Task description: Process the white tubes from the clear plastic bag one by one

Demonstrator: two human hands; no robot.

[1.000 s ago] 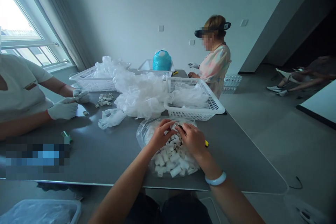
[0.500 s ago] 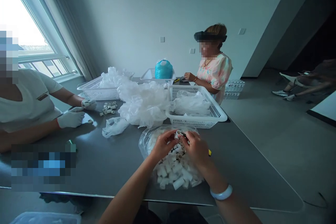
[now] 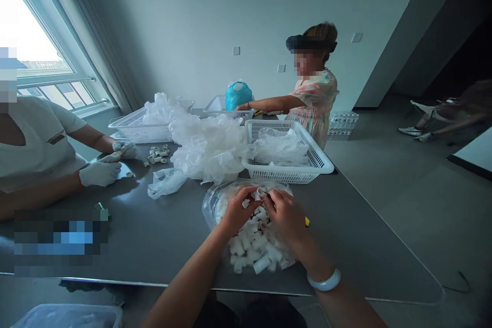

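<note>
Over a heap of short white plastic pipe fittings [image 3: 255,246], my left hand [image 3: 240,210] pinches one white pipe fitting [image 3: 259,193] with its round opening facing up. Close against it, my right hand [image 3: 284,215] is closed around a slim tool, apparently a utility knife. A dark tip shows at the fitting's rim, and a yellow end [image 3: 307,222] sticks out beyond the hand; the middle is hidden by my fingers. The heap lies on a clear plastic bag [image 3: 211,207] on the dark table [image 3: 172,246].
White baskets [image 3: 280,177] and piled clear bags [image 3: 209,146] stand beyond my hands. A gloved co-worker [image 3: 42,133] sits left near loose fittings [image 3: 157,155]. Another person [image 3: 313,97] stands at the far side by a blue bag [image 3: 238,96]. A bin [image 3: 73,312] is below the table's edge.
The far person has leaned and stretched an arm left to the blue bag. The left co-worker's gloved hands have shifted slightly. My hands stay at the fitting, barely moved.
</note>
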